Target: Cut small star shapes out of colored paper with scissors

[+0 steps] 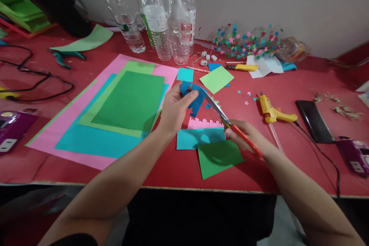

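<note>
My left hand (176, 108) pinches a piece of blue paper (198, 103) with notches cut along its edges. Red-handled scissors (245, 140) are in my right hand (243, 134), their blades pointing up and left, with the tips at the paper's upper right edge. Below the blue paper lie a pink strip (204, 123) with a zigzag edge, a turquoise sheet (187, 139) and a dark green sheet (219, 159). A few small paper stars (208, 106) lie just behind the blades.
Large coloured sheets (129, 102) are stacked at left. Plastic bottles (178, 27) stand at the back, beside a star-filled bottle (248, 42) on its side. A yellow cutter (246, 67), a yellow glue gun (273, 111) with its cord, and a black phone (314, 121) lie at right.
</note>
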A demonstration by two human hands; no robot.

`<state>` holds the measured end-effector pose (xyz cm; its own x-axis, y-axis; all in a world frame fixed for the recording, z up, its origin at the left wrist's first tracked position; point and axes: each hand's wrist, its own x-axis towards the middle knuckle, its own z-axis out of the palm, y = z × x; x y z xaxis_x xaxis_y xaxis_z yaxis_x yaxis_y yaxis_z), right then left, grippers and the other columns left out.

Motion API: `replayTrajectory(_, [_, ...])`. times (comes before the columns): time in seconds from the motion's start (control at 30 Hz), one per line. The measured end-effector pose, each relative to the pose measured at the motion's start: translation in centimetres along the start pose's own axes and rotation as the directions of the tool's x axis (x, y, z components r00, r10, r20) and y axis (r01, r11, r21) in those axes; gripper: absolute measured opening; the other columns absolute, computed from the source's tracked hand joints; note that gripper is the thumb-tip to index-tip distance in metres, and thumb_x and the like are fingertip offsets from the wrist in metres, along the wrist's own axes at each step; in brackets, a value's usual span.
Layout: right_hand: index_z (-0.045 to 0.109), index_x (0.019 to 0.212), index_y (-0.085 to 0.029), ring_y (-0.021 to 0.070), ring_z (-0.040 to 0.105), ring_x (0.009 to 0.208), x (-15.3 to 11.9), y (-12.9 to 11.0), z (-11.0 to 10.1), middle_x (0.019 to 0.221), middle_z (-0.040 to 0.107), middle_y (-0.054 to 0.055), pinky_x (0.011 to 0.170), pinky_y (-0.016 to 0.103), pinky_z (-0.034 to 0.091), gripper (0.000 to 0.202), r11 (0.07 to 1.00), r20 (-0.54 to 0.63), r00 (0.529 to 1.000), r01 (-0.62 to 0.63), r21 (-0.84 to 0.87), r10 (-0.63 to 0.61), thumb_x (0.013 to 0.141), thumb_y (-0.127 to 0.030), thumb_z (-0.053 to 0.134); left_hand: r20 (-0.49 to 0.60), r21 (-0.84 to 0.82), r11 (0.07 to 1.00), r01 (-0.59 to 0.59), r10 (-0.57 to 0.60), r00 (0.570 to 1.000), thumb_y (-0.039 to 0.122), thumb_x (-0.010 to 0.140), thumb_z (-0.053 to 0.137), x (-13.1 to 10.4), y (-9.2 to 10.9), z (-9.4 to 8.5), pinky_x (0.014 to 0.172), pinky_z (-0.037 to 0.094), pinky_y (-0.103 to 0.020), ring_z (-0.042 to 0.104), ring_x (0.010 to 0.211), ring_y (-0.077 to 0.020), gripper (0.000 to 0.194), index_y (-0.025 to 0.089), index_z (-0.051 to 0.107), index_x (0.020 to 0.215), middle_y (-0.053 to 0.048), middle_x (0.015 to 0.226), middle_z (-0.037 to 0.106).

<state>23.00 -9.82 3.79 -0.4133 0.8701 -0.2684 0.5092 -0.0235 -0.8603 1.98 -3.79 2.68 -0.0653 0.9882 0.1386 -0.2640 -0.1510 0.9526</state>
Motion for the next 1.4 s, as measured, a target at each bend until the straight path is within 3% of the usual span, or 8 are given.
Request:
replayTrajectory(0.17, [0.042,0.071,-0.02,0.0075,0.031,0.044,-0.2,0.4,0.1,0.052,0.034,-0.007,0.043,0.022,0.024,0.046,0.994,0.061,0.998,0.022,0.108,-0.028,0.085,-0.063,0.05,0.041,-0.117,0.985,0.129,-0.125,0.991,0.024,0.071,0.068,-0.2,0.3,0.1,0.048,0.04,-0.019,0.048,0.05,-0.0058,0.014,0.019,0.055,0.067,0.005,0.057,0.054])
replayTrajectory(0.57, [0.048,0.079,-0.019,0.0069,0.031,0.04,-0.5,1.1,0.0,0.05,0.035,-0.008,0.038,0.021,0.023,0.05,0.969,0.127,0.991,0.003,0.246,-0.035,0.085,-0.068,0.047,0.113,-0.003,1.0,-0.013,0.013,0.994,0.028,0.076,0.065,-1.0,0.4,0.3,0.053,0.045,-0.023,0.052,0.054,-0.0091,0.014,0.021,0.058,0.066,0.003,0.057,0.055])
replayTrajectory(1.03, [0.044,0.073,-0.02,0.0056,0.029,0.031,-0.6,0.3,2.7,0.042,0.034,-0.01,0.032,0.019,0.026,0.047,0.956,0.022,0.997,-0.077,0.282,0.074,0.085,-0.065,0.045,0.119,-0.053,0.997,0.055,-0.048,0.992,0.029,0.077,0.066,-1.0,0.1,0.5,0.055,0.047,-0.02,0.052,0.054,-0.0062,0.016,0.02,0.056,0.068,0.005,0.059,0.053])
replayTrajectory(1.4, [0.041,0.068,-0.021,0.0064,0.033,0.032,-0.5,0.6,2.5,0.043,0.036,-0.009,0.033,0.02,0.025,0.044,0.974,-0.025,0.995,-0.085,0.21,0.093,0.085,-0.061,0.047,0.115,-0.067,0.995,0.069,-0.061,0.991,0.027,0.076,0.065,-0.9,0.2,0.6,0.055,0.047,-0.021,0.053,0.054,-0.0068,0.016,0.02,0.055,0.067,0.005,0.058,0.054])
